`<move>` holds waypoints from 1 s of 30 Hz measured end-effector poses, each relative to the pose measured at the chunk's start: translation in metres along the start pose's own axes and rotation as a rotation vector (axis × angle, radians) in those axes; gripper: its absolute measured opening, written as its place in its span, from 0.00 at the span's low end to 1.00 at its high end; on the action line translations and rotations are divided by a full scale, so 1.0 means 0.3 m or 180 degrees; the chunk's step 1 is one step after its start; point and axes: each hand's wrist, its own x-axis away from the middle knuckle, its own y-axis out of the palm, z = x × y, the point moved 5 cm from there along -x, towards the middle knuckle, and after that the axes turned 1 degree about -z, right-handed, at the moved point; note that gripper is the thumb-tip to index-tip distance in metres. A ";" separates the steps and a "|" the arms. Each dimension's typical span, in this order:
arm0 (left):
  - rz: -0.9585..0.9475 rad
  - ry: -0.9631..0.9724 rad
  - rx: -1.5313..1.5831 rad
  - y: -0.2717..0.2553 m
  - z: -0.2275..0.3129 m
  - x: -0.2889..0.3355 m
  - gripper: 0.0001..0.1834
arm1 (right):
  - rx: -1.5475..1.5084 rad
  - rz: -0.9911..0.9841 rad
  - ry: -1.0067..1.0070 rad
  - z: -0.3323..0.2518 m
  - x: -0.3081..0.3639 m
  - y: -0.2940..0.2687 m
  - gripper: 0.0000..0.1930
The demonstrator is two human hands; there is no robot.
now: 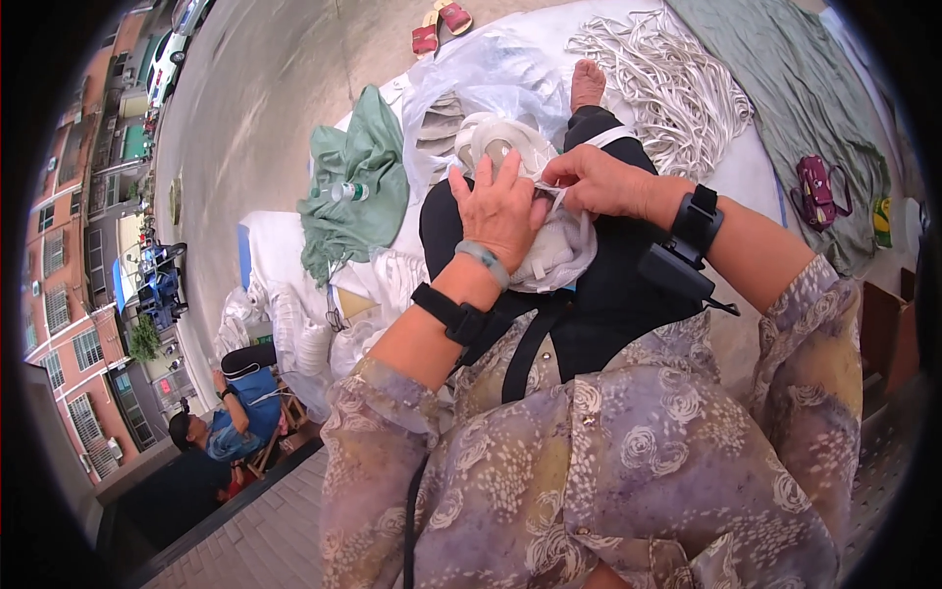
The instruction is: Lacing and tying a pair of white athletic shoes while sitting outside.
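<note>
In the head view, we see the white mesh shoe (554, 257) lying in the lap, between the thighs; our left hand (496, 211) rests over it with fingers spread, while our right hand (610, 184), close beside, pinches a thin white lace (558, 197) between thumb and fingertips; we judge the shoe light and soft, its mesh apt to sag, so best steadied by its firmer edge; the lace looks limp, easiest held near its tip; beyond lie a clear plastic bag (510, 71) and a heap of white laces (677, 83).
</note>
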 end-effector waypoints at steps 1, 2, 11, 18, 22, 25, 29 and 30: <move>0.0010 -0.0010 -0.0049 0.000 0.001 -0.005 0.09 | -0.0019 0.0003 -0.0009 -0.003 0.001 0.001 0.18; 0.0002 0.0007 -0.0054 0.007 0.000 -0.007 0.09 | -0.0151 -0.0028 0.0121 0.002 0.004 0.001 0.18; -0.0063 0.0176 0.0009 0.011 0.033 -0.026 0.05 | 0.0796 0.0636 -0.0494 0.007 0.031 -0.010 0.21; 0.0361 0.0735 -0.0046 -0.115 0.042 0.018 0.05 | 0.0566 0.1304 -0.0288 0.020 0.116 -0.006 0.28; 0.0508 -0.0179 0.0686 -0.152 -0.238 0.200 0.03 | 0.0837 0.1514 -0.0152 0.037 0.155 0.002 0.32; 0.0441 -0.1083 -0.0083 -0.141 -0.569 0.562 0.04 | 0.0891 0.1583 -0.0106 0.026 0.157 0.021 0.30; -0.1069 -0.3576 -0.1141 -0.194 -0.976 1.180 0.09 | 0.0794 0.1464 0.0027 0.073 0.134 0.016 0.31; -0.1251 -0.3920 -0.1431 -0.250 -1.016 1.323 0.10 | 0.0586 0.1421 -0.0024 0.079 0.131 0.015 0.31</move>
